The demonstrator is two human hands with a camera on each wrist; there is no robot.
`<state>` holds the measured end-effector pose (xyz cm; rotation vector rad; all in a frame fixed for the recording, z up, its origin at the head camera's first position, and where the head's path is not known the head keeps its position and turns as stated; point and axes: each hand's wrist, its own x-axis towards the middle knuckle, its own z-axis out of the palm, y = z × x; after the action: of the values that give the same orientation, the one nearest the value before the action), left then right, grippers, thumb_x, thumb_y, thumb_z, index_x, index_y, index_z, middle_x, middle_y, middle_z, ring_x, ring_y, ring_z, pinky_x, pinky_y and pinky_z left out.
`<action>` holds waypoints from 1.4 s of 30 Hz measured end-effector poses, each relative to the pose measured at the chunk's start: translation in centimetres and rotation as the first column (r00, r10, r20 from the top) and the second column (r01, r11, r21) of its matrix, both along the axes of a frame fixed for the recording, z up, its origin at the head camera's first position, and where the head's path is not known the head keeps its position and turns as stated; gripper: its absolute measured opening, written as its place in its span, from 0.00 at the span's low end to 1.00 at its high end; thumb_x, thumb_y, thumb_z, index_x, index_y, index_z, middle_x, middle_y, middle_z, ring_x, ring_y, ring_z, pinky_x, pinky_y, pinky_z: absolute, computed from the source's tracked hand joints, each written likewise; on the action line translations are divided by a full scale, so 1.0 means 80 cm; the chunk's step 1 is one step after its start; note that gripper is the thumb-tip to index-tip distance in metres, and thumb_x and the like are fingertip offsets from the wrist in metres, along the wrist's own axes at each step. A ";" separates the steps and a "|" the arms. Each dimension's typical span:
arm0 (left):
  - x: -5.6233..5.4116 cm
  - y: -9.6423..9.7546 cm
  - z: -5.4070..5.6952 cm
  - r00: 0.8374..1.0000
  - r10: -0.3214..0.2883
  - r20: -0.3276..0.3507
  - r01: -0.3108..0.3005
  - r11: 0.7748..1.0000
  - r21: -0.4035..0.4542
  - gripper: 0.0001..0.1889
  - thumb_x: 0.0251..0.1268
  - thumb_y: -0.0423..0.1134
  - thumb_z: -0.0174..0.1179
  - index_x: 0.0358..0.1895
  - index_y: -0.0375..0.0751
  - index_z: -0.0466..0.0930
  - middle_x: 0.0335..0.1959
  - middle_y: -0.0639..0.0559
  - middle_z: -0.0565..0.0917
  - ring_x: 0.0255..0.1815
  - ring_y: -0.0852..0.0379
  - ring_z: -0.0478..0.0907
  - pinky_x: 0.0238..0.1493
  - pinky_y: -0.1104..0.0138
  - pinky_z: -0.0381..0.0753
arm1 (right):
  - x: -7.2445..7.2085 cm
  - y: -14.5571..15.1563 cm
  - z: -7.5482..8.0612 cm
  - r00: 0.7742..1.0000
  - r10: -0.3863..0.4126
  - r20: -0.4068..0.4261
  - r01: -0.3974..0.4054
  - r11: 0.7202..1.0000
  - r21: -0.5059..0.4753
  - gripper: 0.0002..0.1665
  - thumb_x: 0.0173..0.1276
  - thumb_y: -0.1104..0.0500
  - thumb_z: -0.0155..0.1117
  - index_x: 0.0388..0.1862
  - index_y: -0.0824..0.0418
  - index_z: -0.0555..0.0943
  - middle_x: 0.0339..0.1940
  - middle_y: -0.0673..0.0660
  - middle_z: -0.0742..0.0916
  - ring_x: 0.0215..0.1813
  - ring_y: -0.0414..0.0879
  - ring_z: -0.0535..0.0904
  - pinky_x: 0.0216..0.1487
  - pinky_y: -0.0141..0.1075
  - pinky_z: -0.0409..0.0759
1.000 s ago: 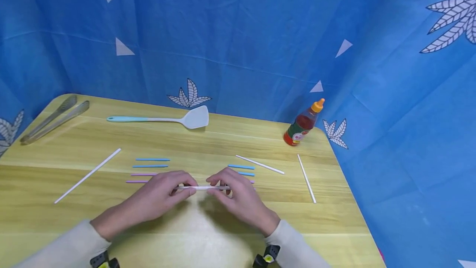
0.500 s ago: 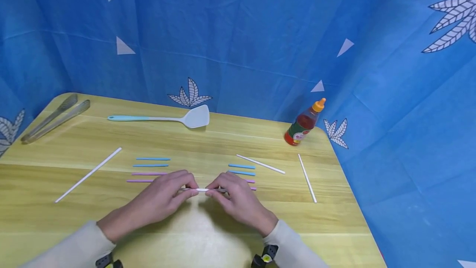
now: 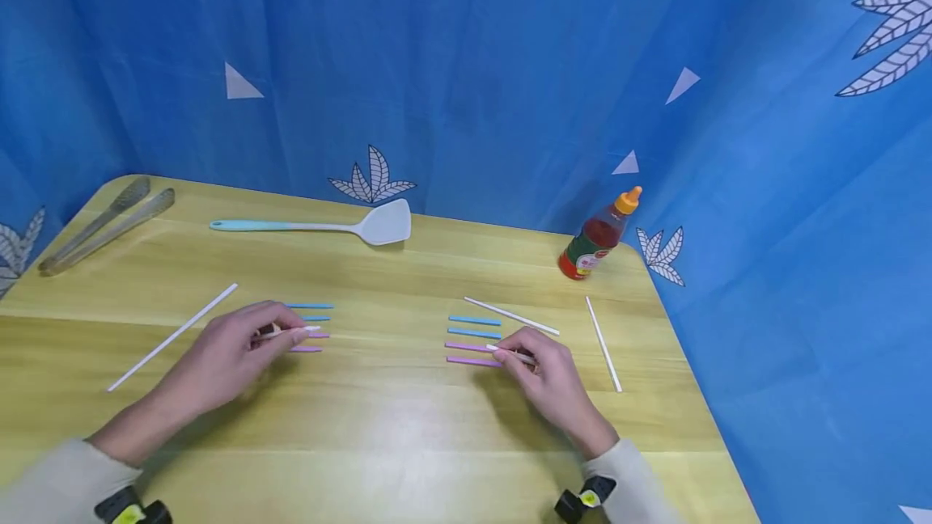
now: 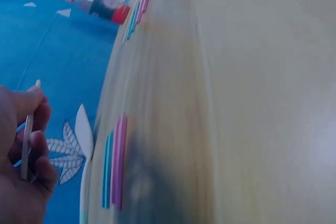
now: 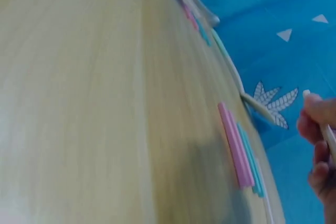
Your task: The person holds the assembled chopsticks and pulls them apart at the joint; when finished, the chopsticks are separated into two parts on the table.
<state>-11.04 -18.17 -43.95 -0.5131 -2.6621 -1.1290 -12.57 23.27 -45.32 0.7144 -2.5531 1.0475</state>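
Hovering well apart, both hands (image 3: 227, 352) (image 3: 548, 370) pinch white sticks (image 3: 311, 328) (image 3: 493, 348) inside table edges (image 3: 683, 378).

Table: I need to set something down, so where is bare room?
Bare table runs between the left hand and right hand, from the spatula's near side to the head view's bottom edge. Crowded: around each hand, with blue sticks and purple sticks.
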 end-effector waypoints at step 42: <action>-0.003 -0.036 -0.041 0.983 -0.160 -0.090 0.120 0.930 -0.346 0.12 0.65 0.35 0.78 0.45 0.60 0.91 0.42 0.69 0.85 0.44 0.63 0.82 0.45 0.58 0.85 | -0.008 -0.012 -0.012 0.993 0.101 0.062 -0.114 0.951 0.287 0.06 0.72 0.58 0.79 0.47 0.51 0.93 0.42 0.45 0.89 0.45 0.38 0.81 0.47 0.34 0.84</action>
<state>-11.29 -21.04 -47.23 -0.8141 -2.7619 -0.6425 -13.25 22.30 -46.27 0.9223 -2.7688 0.7325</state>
